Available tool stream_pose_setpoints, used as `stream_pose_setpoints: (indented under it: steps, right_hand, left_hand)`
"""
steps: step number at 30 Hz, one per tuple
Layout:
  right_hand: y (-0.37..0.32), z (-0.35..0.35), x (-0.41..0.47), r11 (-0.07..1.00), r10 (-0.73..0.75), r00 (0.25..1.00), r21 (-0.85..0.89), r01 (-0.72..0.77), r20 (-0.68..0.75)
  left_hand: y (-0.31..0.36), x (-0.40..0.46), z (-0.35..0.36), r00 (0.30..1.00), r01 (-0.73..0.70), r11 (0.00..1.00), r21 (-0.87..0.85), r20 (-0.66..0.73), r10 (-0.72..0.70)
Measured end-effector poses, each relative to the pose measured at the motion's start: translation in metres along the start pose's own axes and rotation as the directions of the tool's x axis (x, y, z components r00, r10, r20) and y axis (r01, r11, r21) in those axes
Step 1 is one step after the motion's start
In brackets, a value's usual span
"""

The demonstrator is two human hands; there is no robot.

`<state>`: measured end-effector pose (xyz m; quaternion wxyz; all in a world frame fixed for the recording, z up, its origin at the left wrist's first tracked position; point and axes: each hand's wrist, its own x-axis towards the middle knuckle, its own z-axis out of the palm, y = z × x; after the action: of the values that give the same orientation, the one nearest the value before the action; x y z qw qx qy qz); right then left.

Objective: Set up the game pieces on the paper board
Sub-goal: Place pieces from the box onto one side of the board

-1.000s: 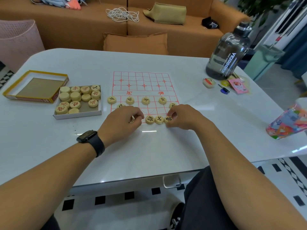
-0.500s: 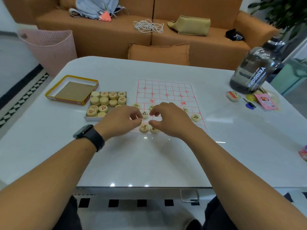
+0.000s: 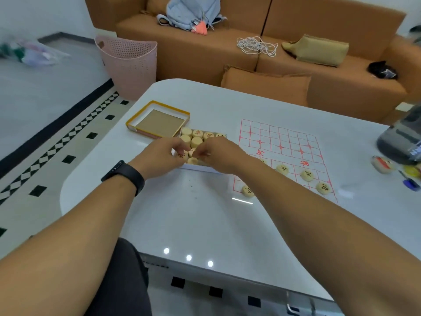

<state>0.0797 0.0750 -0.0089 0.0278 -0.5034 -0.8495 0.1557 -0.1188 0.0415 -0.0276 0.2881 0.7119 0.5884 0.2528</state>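
left hand: over the near left corner of the white box of round wooden pieces, fingers curled down among the pieces; whether they had closed on one could not be told.
right hand: reached across to the same box, just beside the left hand, fingertips pinched together at a piece in the near row; a firm hold could not be told.
wrist: a black watch sat on the left wrist.
box: on the desk, between the paper board and the yellow-edged lid, which lay open side up and touching the box's far left corner.
pieces in box: several rows lying flat, some showing red characters.
paper board: flat on the desk to the right of the box, red grid, far half bare.
pieces on board: black-marked discs in the near half, one at the near left corner, one at the near right edge; others hidden behind the right forearm.
desk's right edge: a dark water jug and small items, blurred.
beyond the desk: an orange sofa and a pink basket.
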Motion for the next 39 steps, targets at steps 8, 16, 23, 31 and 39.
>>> stream_pose_setpoints:
  steps: [8, 16, 23, 31, 39]
  right_hand:
    - [0.004, -0.007, 0.004, 0.967, -0.149, 0.988, -0.202, 0.155, 0.044]
    - [0.011, -0.009, -0.002, 0.933, -0.131, 0.990, -0.331, 0.140, 0.051]
    - [0.025, -0.007, -0.005, 0.976, -0.078, 0.997, -0.204, 0.076, -0.004]
    - [0.030, 0.003, -0.024, 0.979, 0.011, 0.992, 0.205, 0.015, -0.123]
    - [0.020, 0.003, -0.012, 0.954, 0.049, 0.998, 0.299, -0.032, -0.047]
  left_hand:
    - [-0.009, 0.002, -0.002, 0.999, 0.003, 0.998, -0.068, -0.033, -0.005]
    - [-0.001, 0.012, 0.001, 0.999, 0.037, 0.994, 0.101, -0.001, -0.037]
    - [0.010, 0.009, 0.007, 1.000, 0.003, 0.997, 0.073, 0.018, -0.005]
    - [-0.002, 0.007, -0.012, 0.995, 0.012, 1.000, 0.001, -0.101, -0.012]
    - [0.006, 0.007, -0.006, 0.990, 0.133, 0.924, 0.358, -0.098, -0.105]
